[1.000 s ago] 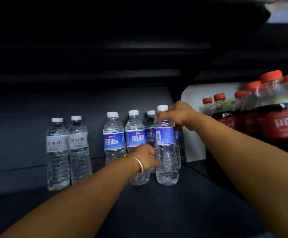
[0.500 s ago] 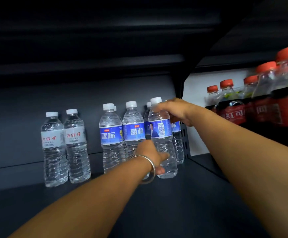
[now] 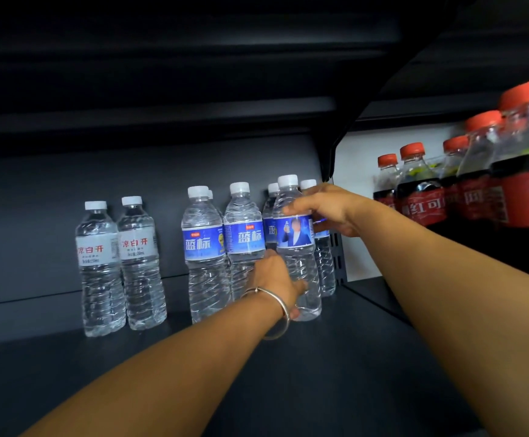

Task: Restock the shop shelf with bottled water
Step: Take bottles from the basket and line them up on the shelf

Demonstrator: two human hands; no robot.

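Two bare forearms reaching in over the dark shelf (image 3: 288, 389), both meeting at one water bottle (image 3: 296, 253). Bottle upright, long axis vertical, white cap on top, base down on the shelf board, portrait side of the blue label turned outward. Nearest to it, left hand (image 3: 277, 279) low on the ribbed body, fingers curled round the lower part, a silver bangle (image 3: 276, 313) loose at the wrist. Higher up, right hand (image 3: 329, 209) wrapped round the shoulder just above the label, thumb on the front, fingers going behind. Just left of the held bottle, touching or nearly so, two more blue-label bottles (image 3: 225, 244) standing upright side by side, caps up. Behind the held bottle, further white caps poking up from a back row, one more upright just to its right. Further left of it, well apart from the blue group, two white-label bottles (image 3: 116, 250) upright with red characters facing out. Far right of the held bottle, past the shelf bracket (image 3: 332, 152), red-capped dark cola bottles (image 3: 421, 193) in a row.
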